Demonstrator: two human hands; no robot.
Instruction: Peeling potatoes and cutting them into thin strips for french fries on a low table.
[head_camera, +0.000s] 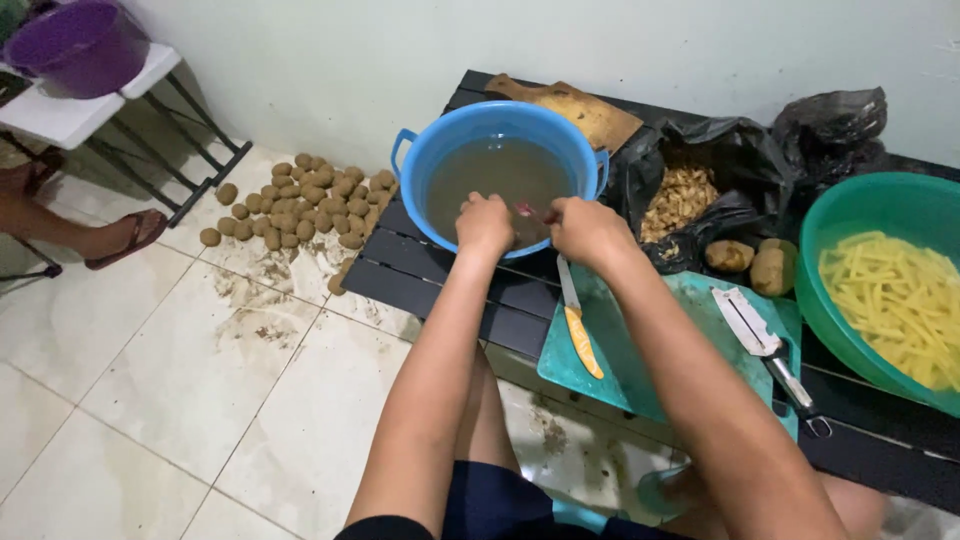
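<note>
Both forearms reach forward from the seated person toward the near rim of the blue basin (497, 125), which stands on the dark slatted table (420, 265) and holds murky water. The left hand (485, 223) is curled into a fist at the rim, knuckles up; what its grip encloses cannot be told. The right hand (588, 230) sits just beside it, its grip pinched narrow on a small pinkish tool (527, 211) whose tip points toward the left hand over the water.

Below the hands, a knife with a yellow handle (577, 328) lies on the teal cutting board (690, 350), and a metal slicer (762, 345) lies toward the board's right edge. A black plastic bag (760, 150) right of the basin lies open, showing peelings (680, 200); two brown potatoes (752, 262) rest by it. The green basin (850, 215) at the far right holds pale potato strips (900, 300). More potatoes (300, 205) lie heaped on the tiled floor (150, 400) to the left.
</note>
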